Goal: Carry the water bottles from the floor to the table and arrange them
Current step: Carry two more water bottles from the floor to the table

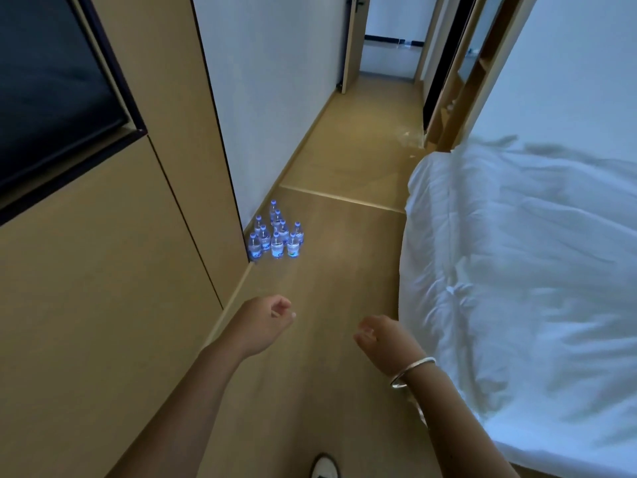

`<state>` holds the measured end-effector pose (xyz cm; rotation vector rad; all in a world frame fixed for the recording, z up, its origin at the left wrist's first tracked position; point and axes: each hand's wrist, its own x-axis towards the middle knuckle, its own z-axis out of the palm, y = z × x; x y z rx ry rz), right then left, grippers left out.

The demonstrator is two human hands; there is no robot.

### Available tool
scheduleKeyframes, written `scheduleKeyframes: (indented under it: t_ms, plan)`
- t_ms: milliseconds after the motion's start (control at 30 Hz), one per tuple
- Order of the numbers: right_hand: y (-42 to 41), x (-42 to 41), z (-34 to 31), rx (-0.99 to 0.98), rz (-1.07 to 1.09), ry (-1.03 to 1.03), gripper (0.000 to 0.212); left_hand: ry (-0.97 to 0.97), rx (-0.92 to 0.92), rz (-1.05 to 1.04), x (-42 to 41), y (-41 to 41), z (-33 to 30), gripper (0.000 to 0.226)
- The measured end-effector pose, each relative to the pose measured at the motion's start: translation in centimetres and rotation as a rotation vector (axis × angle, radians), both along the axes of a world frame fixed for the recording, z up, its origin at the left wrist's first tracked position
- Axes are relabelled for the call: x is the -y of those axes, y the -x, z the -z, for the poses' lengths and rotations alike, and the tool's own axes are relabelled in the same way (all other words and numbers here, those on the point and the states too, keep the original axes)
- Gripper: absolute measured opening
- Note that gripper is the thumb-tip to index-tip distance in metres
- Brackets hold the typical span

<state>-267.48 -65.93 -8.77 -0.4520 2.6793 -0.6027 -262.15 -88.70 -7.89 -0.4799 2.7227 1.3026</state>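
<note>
Both forearms are bare, with no sleeves reaching into view. The right wrist carries a plain silver bangle (412, 371), a thin smooth metal ring that sits loosely just behind the right hand (382, 341). At the bottom edge shows the toe of a white shoe (324, 467) with a dark rim.

Single head-worn wide-angle view, faced forward and down along the floor (331, 257); both forearms near the lens, water bottles (275, 236) farther ahead by the wall.
</note>
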Motion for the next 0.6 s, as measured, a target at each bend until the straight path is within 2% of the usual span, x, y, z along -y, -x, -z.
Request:
scheduleKeyframes:
  t_ms: [367, 600]
  plan:
    - [18.5, 4.7, 0.7, 0.043, -0.099, -0.049, 0.033, 0.007, 0.064, -0.004, 4.1, 17.1, 1.7, 0.025]
    - [32.5, 10.7, 1.2, 0.047, -0.093, -0.094, 0.036, -0.036, 0.084, 0.006, 10.1, 31.8, 2.4, 0.024]
